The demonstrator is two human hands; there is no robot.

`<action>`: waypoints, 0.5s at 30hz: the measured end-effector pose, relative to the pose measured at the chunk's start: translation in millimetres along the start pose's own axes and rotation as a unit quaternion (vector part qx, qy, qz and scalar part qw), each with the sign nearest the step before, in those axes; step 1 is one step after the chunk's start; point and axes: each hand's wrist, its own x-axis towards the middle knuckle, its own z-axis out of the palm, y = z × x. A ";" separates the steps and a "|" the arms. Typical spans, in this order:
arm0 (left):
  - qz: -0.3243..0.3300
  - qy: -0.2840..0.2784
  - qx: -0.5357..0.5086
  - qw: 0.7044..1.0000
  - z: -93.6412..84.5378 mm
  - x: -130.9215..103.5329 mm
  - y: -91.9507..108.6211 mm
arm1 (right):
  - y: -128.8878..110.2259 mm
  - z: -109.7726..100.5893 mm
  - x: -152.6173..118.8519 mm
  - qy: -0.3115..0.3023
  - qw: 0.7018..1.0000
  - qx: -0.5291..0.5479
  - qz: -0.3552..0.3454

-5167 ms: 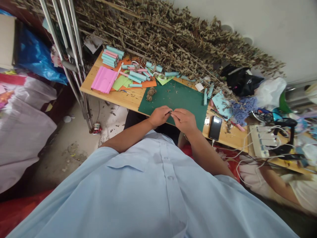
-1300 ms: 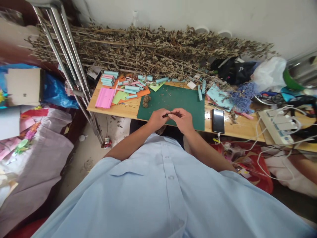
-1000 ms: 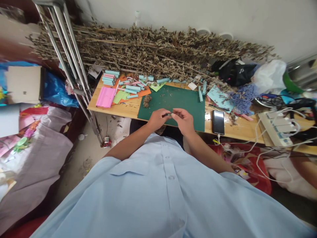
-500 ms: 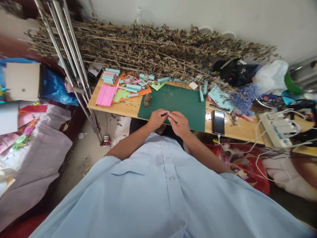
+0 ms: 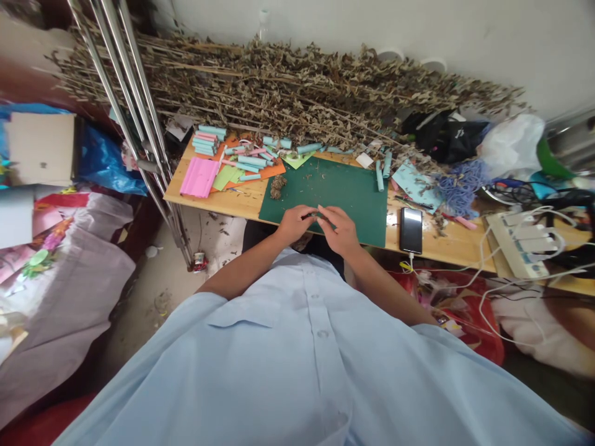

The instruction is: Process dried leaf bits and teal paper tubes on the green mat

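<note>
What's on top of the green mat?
The green mat bears a brown clump at left, scattered bits and, far right, a blue roll. The left hand and right hand hide part of its near side.

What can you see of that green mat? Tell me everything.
The green mat is a thin, flat, dark sheet, roughly rectangular; its material is unclear. It lies on the wooden table, its near edge along the table's front. A brown clump sits at its left end, crumbs are scattered over it, and a pale blue roll lies at its far right corner. The left hand and right hand are over its near edge, hiding part of it; whether they touch it, I can't tell.
</note>
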 end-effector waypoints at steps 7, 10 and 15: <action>0.030 0.003 0.048 0.998 -0.5 -3.3 -1.1 | 1.1 1.2 -4.9 0.016 1.000 0.008 0.020; 0.047 -0.016 0.083 0.995 0.1 -4.9 -1.2 | -0.3 1.1 -5.0 0.015 1.000 0.006 0.024; 0.037 -0.024 0.093 0.995 1.8 -6.4 -2.4 | -2.8 0.6 -2.8 0.014 0.999 0.012 0.026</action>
